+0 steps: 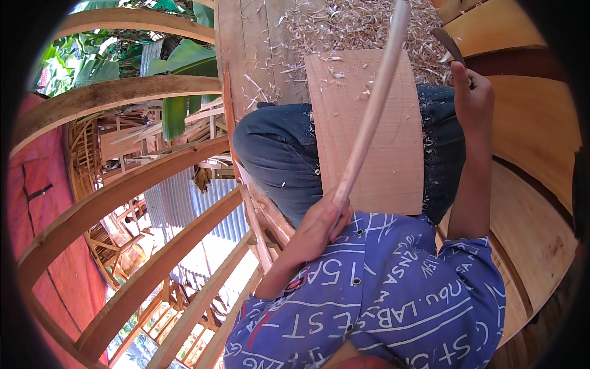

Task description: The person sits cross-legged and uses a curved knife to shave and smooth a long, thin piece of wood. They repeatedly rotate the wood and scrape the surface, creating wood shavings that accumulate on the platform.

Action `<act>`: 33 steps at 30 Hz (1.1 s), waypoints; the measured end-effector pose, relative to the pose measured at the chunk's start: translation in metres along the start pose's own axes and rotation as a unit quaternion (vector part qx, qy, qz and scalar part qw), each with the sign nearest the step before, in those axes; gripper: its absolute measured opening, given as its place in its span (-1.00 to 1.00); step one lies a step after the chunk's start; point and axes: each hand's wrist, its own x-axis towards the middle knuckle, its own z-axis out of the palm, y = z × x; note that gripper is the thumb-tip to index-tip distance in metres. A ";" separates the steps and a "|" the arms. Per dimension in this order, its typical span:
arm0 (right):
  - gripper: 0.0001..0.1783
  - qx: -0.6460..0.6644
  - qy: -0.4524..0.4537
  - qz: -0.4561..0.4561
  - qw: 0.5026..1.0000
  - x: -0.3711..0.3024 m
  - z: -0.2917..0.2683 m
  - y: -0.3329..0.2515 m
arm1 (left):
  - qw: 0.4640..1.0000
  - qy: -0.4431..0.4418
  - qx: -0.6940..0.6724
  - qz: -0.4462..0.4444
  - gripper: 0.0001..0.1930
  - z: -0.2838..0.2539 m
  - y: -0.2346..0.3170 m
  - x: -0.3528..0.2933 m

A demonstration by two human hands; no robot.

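My left hand (316,230) is closed around the near end of a long, slim wooden stick (376,104). The stick slants up and to the right, past the upper edge of the view. Beneath it, a flat wooden board (390,166) lies across my lap, with a few shavings on it. Off to the right, my right hand (474,101) is raised and closed on a curved knife (450,45). Its dark blade arcs up and left, apart from the stick. The knife's handle is mostly hidden in my fist.
Curled wood shavings (356,24) are heaped on the planks (246,43) ahead of me. Curved wooden ribs (123,209) stand at the left, with corrugated metal sheets (169,203) and a red tarp (49,215) beyond. Broad curved planks (528,123) form a wall close on the right.
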 end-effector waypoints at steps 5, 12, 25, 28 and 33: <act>-0.25 -0.026 -0.139 -0.158 0.977 -0.073 0.019 -0.047 | 0.993 0.035 -0.111 0.002 -0.47 -0.018 0.002 0.010; -0.21 -0.037 -0.135 -0.222 0.965 -0.095 0.045 -0.057 | 0.994 0.029 -0.101 -0.030 -0.45 -0.006 0.011 0.011; -0.14 -0.068 0.039 -0.178 0.981 -0.032 0.035 -0.023 | 0.998 -0.023 -0.051 -0.016 -0.44 0.010 0.008 0.014; -0.16 -0.008 0.050 -0.067 0.996 -0.009 0.022 -0.012 | 0.995 -0.032 -0.086 -0.027 -0.44 0.010 0.003 0.013; -0.20 0.027 -0.085 -0.111 0.990 -0.053 0.021 -0.044 | 0.977 -0.039 -0.208 0.002 -0.41 -0.020 0.003 0.011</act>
